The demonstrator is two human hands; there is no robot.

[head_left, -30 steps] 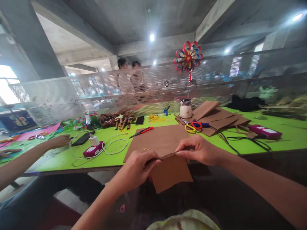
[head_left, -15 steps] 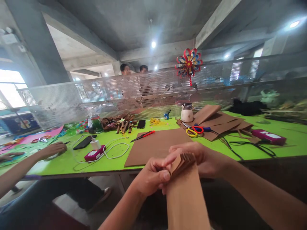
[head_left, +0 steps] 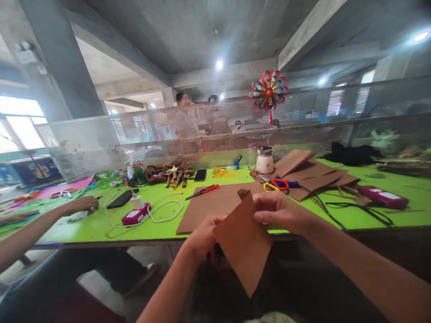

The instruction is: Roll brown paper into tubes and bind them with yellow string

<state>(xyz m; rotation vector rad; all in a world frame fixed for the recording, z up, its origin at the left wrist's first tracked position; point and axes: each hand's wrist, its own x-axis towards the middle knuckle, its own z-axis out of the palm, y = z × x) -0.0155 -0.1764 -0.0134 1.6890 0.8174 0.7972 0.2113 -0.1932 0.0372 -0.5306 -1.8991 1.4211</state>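
Both my hands hold a brown paper sheet (head_left: 244, 244) in front of me, just off the near edge of the green table (head_left: 161, 226). The sheet is tilted, one folded corner pointing up and another hanging down. My left hand (head_left: 202, 235) grips its left side, fingers mostly hidden behind the paper. My right hand (head_left: 281, 211) pinches the upper edge near the folded tip. A larger brown sheet (head_left: 215, 204) lies flat on the table behind them.
Red-handled scissors (head_left: 204, 191), yellow-and-red scissors (head_left: 278, 184), a stack of brown sheets (head_left: 310, 172), a white jar (head_left: 265, 160), a pink power bank with white cable (head_left: 134, 214) and phones lie on the table. Another person's arm (head_left: 43, 220) rests at left. A mesh screen stands behind.
The brown sheet was first held flat at the table edge, then bunched into pleats between my hands. Now it is turned diagonal with a corner up, and the camera has tilted slightly.
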